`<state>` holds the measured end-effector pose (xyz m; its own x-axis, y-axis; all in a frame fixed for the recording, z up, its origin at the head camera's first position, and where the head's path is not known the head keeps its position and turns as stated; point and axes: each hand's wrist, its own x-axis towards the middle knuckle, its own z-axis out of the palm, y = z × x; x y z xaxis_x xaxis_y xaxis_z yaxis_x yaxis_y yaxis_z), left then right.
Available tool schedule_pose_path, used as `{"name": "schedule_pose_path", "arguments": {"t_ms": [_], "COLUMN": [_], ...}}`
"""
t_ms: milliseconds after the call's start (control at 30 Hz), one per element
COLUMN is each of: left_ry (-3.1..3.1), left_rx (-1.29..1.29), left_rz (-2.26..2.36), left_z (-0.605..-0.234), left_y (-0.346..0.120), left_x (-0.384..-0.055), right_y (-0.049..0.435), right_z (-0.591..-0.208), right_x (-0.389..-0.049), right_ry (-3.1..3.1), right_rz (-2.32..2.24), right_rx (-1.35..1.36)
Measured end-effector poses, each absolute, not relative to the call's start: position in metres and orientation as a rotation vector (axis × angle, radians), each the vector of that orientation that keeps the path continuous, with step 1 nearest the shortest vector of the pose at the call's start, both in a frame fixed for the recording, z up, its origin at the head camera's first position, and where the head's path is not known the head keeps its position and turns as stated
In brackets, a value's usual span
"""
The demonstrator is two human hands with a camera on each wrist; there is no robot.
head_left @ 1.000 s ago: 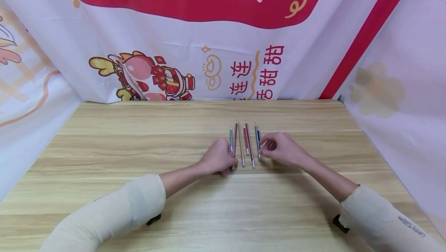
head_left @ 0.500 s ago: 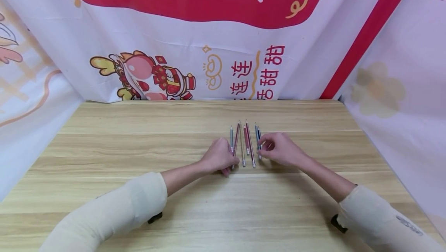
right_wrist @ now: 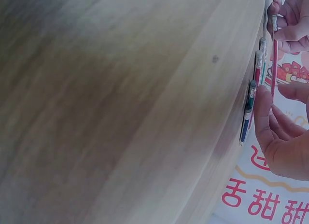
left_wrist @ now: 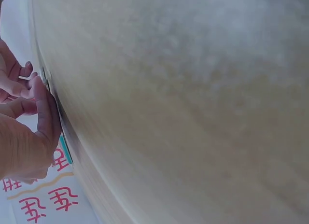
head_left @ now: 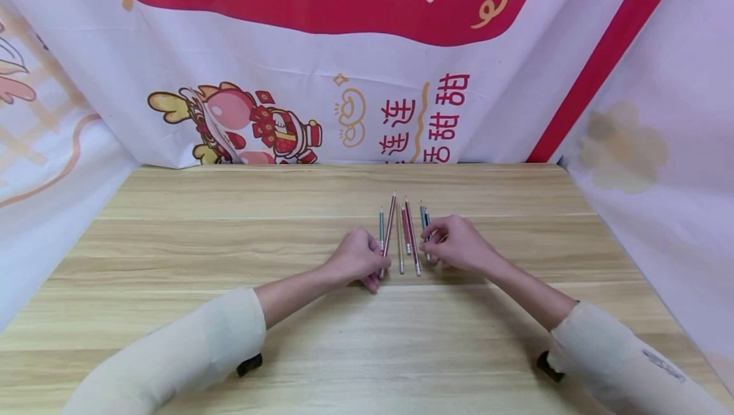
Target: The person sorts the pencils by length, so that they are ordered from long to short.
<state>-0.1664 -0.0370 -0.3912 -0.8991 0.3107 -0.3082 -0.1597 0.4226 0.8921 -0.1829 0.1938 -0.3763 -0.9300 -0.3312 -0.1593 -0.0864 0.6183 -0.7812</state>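
Note:
In the head view, my left hand (head_left: 357, 255) pinches a dark red pencil (head_left: 390, 224) near its eraser end. The right wrist view shows that pencil (right_wrist: 274, 64) raised off the table. A teal pencil (head_left: 381, 224) lies just left of it, partly behind my fingers. To its right lie a pale wooden pencil (head_left: 400, 243) and two red pencils (head_left: 414, 246), points away from me. My right hand (head_left: 459, 244) is beside a blue pencil (head_left: 423, 216) and a dark pencil (head_left: 427, 221), its fingers loosely bent with a gap between thumb and forefinger. Whether it touches them I cannot tell.
The wood-grain table (head_left: 229, 243) stretches around the pencils on all sides. A printed white and red cloth (head_left: 321, 58) hangs behind its far edge, and more cloth covers the left and right sides.
The dark red pencil in my left hand has shifted slightly away from me, its point tipping rightward. My right hand has moved slightly left. The pencils lying on the table look unmoved.

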Motion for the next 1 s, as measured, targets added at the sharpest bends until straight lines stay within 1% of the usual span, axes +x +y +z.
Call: {"name": "schedule_pose_path", "arguments": {"t_ms": [367,1000], "left_ry": [2.14,2.022], "left_rx": [-0.021,-0.039], "left_rz": [1.608,1.815], "left_z": [-0.386,-0.383], "left_y": [-0.049,-0.074], "left_x": [-0.166,-0.168], "right_y": [0.183,0.174], "right_z": [-0.377,-0.381], "right_x": [-0.182,-0.188], "right_ry": [2.445,2.512], "right_rz": [-1.364,-1.282], "right_rx": [-0.26,-0.241]}}
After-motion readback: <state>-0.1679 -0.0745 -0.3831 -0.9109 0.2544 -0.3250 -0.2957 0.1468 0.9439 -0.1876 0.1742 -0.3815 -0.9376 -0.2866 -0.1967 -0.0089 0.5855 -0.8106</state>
